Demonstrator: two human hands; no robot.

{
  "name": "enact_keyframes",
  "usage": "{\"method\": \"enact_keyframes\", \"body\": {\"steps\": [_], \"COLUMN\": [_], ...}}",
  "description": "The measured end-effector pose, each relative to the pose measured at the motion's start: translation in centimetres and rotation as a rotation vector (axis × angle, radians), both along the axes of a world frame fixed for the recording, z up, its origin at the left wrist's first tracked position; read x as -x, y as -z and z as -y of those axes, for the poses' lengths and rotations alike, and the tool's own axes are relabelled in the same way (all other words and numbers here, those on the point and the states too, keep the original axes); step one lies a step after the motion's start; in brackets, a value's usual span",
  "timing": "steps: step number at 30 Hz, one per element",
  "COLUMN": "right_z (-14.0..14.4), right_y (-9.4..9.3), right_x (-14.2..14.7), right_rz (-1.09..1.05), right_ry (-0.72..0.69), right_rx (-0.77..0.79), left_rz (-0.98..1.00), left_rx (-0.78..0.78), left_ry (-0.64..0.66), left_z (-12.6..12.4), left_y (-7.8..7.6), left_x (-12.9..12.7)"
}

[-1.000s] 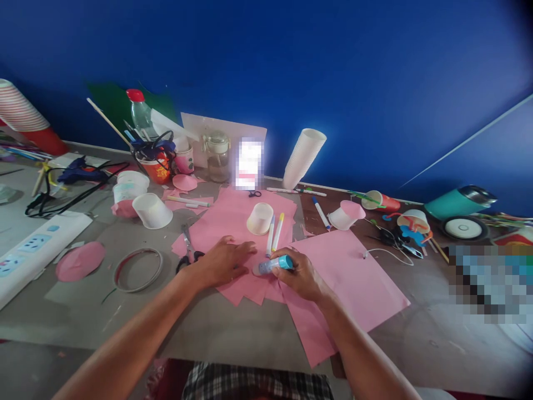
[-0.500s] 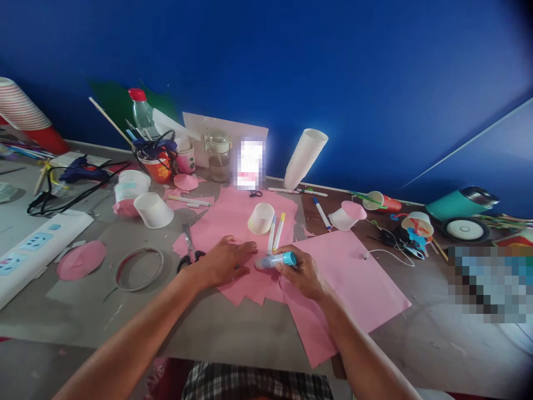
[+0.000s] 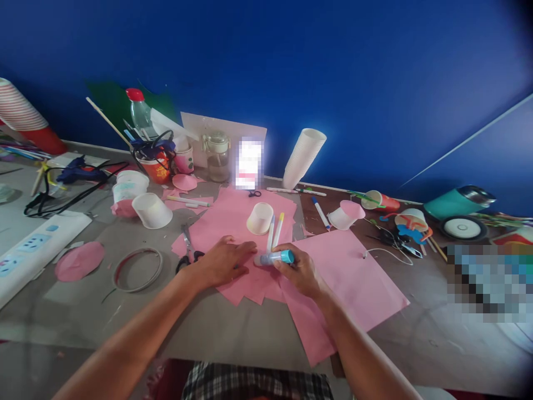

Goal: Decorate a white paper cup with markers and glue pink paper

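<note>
My left hand point(image 3: 225, 260) lies flat, fingers spread, pressing on pink paper sheets point(image 3: 353, 278) spread over the table. My right hand point(image 3: 300, 272) grips a glue stick point(image 3: 275, 258) with a light blue end, held sideways with its tip pointing left toward my left fingertips, just over the paper. An upturned white paper cup point(image 3: 260, 218) and two markers point(image 3: 275, 228) lie on the pink paper just beyond my hands. Scissors point(image 3: 188, 250) rest to the left of my left hand.
A stack of white cups point(image 3: 303, 157), a jar point(image 3: 218, 155), a red-capped bottle point(image 3: 139, 114) and a pot of tools point(image 3: 156, 158) stand at the back. A power strip point(image 3: 35, 247), pink paper disc point(image 3: 79, 261) and wire ring point(image 3: 137, 269) lie left. Cups, scissors and a teal flask point(image 3: 458, 201) sit right.
My right hand has lifted the glue stick slightly and shifted it a little up the paper, near my left fingertips. My left hand has stayed pressed on the paper.
</note>
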State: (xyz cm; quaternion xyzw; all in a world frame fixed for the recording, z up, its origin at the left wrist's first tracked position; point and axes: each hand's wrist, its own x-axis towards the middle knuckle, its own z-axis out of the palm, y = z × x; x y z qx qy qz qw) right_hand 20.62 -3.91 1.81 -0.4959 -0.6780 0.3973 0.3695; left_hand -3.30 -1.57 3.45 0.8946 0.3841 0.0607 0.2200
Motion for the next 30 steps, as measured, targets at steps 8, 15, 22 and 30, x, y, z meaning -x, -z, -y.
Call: {"method": "enact_keyframes", "body": {"steps": [8, 15, 22, 30], "right_z": [0.1, -0.1, 0.1, 0.0], "right_y": [-0.5, 0.1, -0.3, -0.2], "right_x": [-1.2, -0.1, -0.7, -0.4], "right_rz": [-0.007, -0.013, 0.065, -0.045], "right_ry": [-0.024, 0.033, -0.034, 0.062], "right_rx": [0.111, -0.034, 0.03, -0.004], "left_rz": [-0.007, 0.005, 0.029, 0.001], "left_rx": [-0.003, 0.0, 0.007, -0.012], "left_ry": [-0.008, -0.001, -0.001, -0.011], "left_z": [0.0, 0.0, 0.0, 0.0], "left_y": [0.3, 0.2, 0.4, 0.4], "left_x": [0.1, 0.1, 0.1, 0.1]}}
